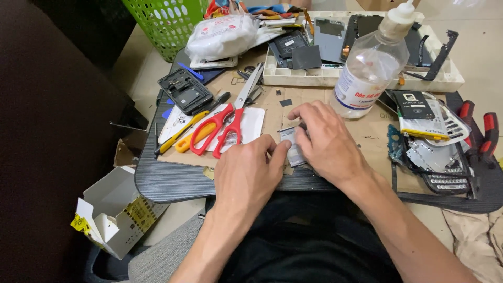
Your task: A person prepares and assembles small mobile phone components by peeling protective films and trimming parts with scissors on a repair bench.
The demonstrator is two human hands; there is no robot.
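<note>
Both my hands meet over a small flat silvery part (291, 148) that lies on a sheet of brown cardboard (319, 102) at the near edge of a low dark table (173, 181). My left hand (246, 173) pinches the part's left edge with thumb and forefinger. Over its right side my right hand (327, 141) lies palm down, fingers curled onto it. Most of the part is hidden under my fingers.
Red-handled scissors (230, 118) and a yellow-handled tool (181, 133) lie left of my hands. A clear plastic bottle (369, 68) stands behind my right hand. A white tray (361, 77) of phone parts sits at the back. Pliers (479, 136) and circuit boards lie right. A green basket (162, 21) stands back left.
</note>
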